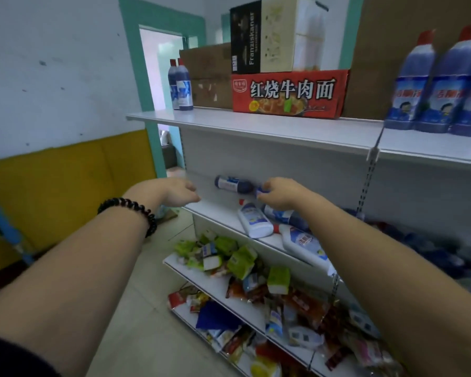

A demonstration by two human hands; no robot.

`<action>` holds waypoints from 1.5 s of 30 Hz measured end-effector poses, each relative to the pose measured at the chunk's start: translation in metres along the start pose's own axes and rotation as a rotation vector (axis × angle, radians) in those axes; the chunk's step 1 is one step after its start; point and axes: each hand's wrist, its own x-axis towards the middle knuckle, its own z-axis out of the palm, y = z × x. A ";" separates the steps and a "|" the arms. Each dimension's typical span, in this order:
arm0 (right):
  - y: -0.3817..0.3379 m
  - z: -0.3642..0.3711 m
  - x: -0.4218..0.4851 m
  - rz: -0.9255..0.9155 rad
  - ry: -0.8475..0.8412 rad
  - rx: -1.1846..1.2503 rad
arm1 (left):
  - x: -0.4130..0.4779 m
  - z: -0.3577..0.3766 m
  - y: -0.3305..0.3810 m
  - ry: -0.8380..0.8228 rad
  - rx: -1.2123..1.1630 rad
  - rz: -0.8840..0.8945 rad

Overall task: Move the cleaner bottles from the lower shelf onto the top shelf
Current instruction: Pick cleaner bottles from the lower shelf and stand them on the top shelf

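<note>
Head camera: my right hand [280, 195] pinched one end of a dark blue cleaner bottle [233, 183], which was held sideways just above the lower shelf [218, 216]. My left hand [180, 193] was near it, with fingers loosely spread and holding nothing. Other blue bottles [446, 85] stood on the top shelf [256, 123].

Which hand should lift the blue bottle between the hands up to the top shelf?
The right hand. It grips one end of the blue bottle. The left hand is open beside it and holds nothing. The top shelf has bare space above.
</note>
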 end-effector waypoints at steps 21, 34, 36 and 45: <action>0.037 0.101 0.221 0.316 -0.200 0.094 | 0.280 0.008 -0.053 -0.117 -0.021 0.141; 0.022 0.131 0.245 0.678 -0.314 0.144 | 0.442 0.031 -0.046 -0.220 0.046 0.511; 0.014 0.134 0.249 0.724 -0.300 0.126 | 0.463 0.037 -0.046 -0.230 -0.013 0.547; -0.004 0.143 0.254 0.901 -0.197 0.074 | 0.497 0.054 -0.051 -0.144 0.111 0.572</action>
